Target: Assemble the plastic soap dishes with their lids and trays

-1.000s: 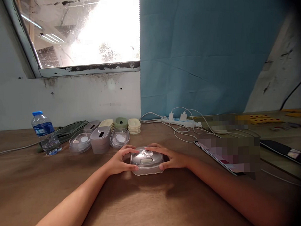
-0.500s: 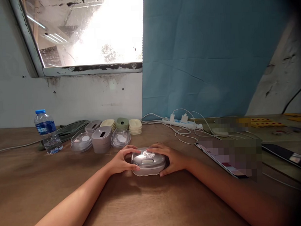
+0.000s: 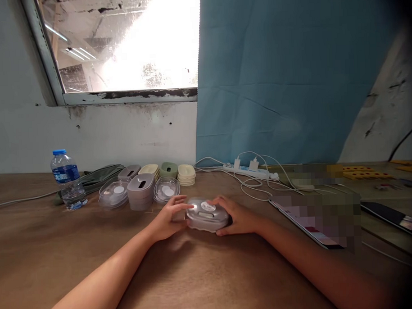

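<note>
A small oval container point(image 3: 210, 223) with a clear domed lid sits between my hands over the tabletop, slightly tilted. A round white label point(image 3: 208, 206) with print is on the lid. My right hand point(image 3: 240, 217) wraps its right end, fingers on the lid and thumb low at the front. My left hand point(image 3: 171, 220) is at the left end, its index fingertip on the lid and its thumb by the lower edge, fingers rather loosely spread. Whether the container's base touches the table I cannot tell.
Behind stand clear lids point(image 3: 114, 193), more clear lids point(image 3: 166, 189), a lilac-grey slotted container stack point(image 3: 140, 193), a green container point(image 3: 168, 168) and cream pieces point(image 3: 186, 174). A water bottle point(image 3: 68, 179) is at left. A power strip point(image 3: 250, 171) with cables and a phone point(image 3: 303, 223) lie right.
The container has shifted a little right and away from me and turned slightly. My left hand's grip looks looser at its end; my right hand stays around the other end.
</note>
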`<state>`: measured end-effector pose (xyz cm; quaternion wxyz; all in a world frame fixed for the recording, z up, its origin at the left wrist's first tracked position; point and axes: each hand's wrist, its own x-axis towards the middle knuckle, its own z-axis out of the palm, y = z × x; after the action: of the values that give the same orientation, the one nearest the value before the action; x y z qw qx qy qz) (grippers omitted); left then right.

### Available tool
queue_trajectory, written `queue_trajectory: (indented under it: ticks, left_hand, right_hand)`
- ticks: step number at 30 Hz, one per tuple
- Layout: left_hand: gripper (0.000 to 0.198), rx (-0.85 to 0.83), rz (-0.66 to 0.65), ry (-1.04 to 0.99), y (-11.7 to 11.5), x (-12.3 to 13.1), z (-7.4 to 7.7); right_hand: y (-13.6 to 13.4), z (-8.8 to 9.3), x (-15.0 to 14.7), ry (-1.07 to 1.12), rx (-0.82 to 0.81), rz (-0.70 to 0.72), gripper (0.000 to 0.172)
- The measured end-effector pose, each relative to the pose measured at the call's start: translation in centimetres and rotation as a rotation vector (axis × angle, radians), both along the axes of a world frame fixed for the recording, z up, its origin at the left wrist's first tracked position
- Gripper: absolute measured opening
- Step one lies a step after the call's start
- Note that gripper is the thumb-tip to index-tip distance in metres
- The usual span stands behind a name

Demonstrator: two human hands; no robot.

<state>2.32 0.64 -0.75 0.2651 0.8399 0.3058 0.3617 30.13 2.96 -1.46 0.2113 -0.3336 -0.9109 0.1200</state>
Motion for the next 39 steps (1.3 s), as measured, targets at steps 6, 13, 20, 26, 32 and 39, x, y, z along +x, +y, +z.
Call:
queue_trajectory:
  ticks: [6,13,20,26,32,39]
  left_hand:
    - [0.014,0.223,0.172,-0.111,-0.2,0.3,0.3]
    - [0.019,0.319,0.431,-0.269,0.0,0.0,0.4]
    - [0.015,0.395,0.744,-0.312,0.9,-1.4,0.5]
    - [0.014,0.423,0.811,-0.210,1.7,-2.2,0.3]
    - [0.012,0.501,0.895,-0.146,1.6,-2.6,0.6]
    - [0.012,0.507,0.970,-0.166,1.8,-3.3,0.7]
  right_hand:
    - [3.1,-1.5,1.8,-0.062,0.191,-0.702,0.071]
    - [9.5,-1.6,2.7,-0.123,0.222,-0.724,0.068]
    - [14.8,-0.8,2.4,-0.116,0.216,-0.811,0.058]
    - [16.3,1.6,-3.4,-0.086,0.282,-0.604,0.029]
    - [17.7,1.8,-10.6,-0.075,0.232,-0.388,0.024]
    - [17.9,0.9,-11.8,0.013,0.205,-0.402,0.022]
